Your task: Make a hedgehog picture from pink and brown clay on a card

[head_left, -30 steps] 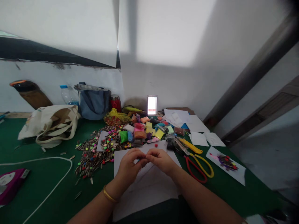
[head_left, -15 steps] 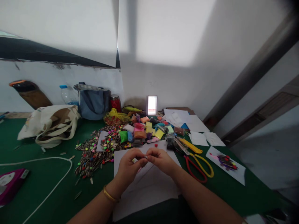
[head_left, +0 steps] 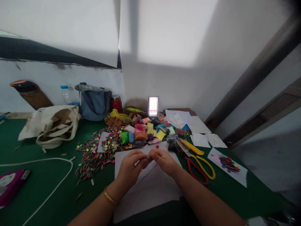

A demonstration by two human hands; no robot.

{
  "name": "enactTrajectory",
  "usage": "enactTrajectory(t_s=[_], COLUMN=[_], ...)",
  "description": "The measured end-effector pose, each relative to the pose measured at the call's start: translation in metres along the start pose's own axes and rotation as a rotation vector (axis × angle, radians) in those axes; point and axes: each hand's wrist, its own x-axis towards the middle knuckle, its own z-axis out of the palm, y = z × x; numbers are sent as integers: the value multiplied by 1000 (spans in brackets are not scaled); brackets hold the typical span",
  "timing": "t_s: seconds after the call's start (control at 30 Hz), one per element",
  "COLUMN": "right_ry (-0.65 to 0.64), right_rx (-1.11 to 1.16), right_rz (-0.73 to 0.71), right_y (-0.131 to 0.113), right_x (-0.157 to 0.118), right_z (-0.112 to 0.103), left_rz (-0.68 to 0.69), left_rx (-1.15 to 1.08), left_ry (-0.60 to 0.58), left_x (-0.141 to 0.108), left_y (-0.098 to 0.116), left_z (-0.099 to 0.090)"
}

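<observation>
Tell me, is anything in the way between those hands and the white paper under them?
Nothing visible: the left hand and right hand are right over the white paper. The small red piece lies beyond them, near the paper's far edge, out of the way.

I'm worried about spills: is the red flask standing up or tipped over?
Standing up: the red flask has its silver lid on top.

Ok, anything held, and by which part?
A tiny greyish piece, held where the left hand and right hand meet; which part is gripped can't be told.
</observation>
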Motion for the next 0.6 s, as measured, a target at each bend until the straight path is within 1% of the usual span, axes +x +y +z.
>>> enactTrajectory(t_s=[0.13,0.17,0.2,0.27,0.37,0.5,0.6], right_ry=[211,256,274,264,233,287,304], right_rx=[-269,-312,-341,-372,-412,-412,-398], right_rz=[-122,-148,-168,-197,-229,-261,-277], right_y=[2,3,3,4,3,0,0], right_x=[-2,-2,-2,-2,-1,-1,-2], right_z=[-1,-1,0,2,2,1,1], left_rz=[-62,-75,-89,-118,-168,-262,-378], left_rx=[-71,-85,-95,-110,-164,-357,-515], left_ry=[24,25,18,-9,-81,-166,-197], left_x=[3,4,5,6,7,9,9], left_y=[-1,-1,-1,-1,2,9,11], left_z=[-1,-1,-2,-2,-2,-3,-3])
